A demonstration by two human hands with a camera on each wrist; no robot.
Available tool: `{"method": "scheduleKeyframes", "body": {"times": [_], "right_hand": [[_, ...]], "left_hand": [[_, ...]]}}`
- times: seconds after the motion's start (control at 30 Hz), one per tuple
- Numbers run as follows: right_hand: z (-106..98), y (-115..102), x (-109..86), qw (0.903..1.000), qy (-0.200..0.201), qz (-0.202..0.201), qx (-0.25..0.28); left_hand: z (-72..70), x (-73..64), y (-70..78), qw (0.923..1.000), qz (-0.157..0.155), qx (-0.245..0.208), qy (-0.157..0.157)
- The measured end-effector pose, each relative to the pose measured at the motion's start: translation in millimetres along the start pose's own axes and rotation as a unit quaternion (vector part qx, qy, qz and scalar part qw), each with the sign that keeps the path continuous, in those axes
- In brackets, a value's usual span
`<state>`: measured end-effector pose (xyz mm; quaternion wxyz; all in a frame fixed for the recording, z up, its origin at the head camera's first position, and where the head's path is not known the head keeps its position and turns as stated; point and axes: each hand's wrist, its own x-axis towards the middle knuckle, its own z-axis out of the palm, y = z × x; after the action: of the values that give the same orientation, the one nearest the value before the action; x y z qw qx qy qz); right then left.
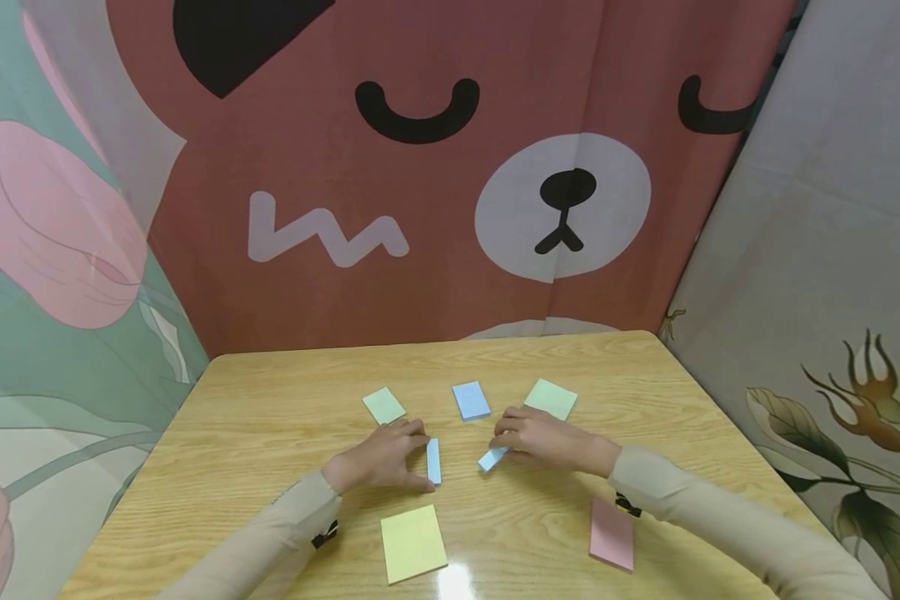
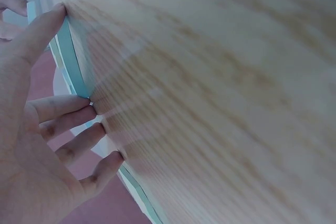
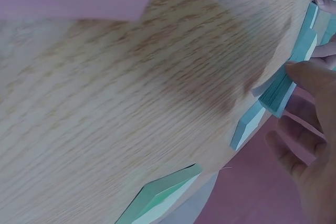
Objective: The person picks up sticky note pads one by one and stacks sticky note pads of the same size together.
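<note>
Near the middle of the table my left hand point(image 1: 386, 457) spans a narrow light blue sticky-note pad point(image 1: 433, 462), thumb at its near end and fingertips at the far one. The left wrist view shows that thumb and index finger against the pad's teal edge point(image 2: 73, 59), the other fingertips on the wood. Across a small gap, my right hand point(image 1: 536, 437) pinches another light blue sticky-note pad point(image 1: 492, 457), which sits at a slant. Seen from the right wrist, the thumb lies on this pad point(image 3: 278, 90) and the lower fingers are spread; part of the pad is hidden.
Behind the hands lie a green pad point(image 1: 384, 405), a blue pad point(image 1: 471, 400) and another green pad point(image 1: 552, 397), partly covered by the right hand. Closer in are a yellow pad point(image 1: 414, 544) and a pink pad point(image 1: 612, 537). A printed curtain point(image 1: 435, 292) hangs behind the table point(image 1: 270, 400).
</note>
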<state>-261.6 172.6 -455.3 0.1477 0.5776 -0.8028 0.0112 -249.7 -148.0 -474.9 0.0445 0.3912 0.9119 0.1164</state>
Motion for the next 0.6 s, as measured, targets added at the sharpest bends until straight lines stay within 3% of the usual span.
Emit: {"method": "scheduleKeyframes", "body": {"times": [0.6], "right_hand": [[1, -4, 17.0, 0.9988, -0.030, 0.019, -0.036]], "left_hand": [[0.7, 1.2, 1.0, 0.9999, -0.001, 0.014, -0.001]]}}
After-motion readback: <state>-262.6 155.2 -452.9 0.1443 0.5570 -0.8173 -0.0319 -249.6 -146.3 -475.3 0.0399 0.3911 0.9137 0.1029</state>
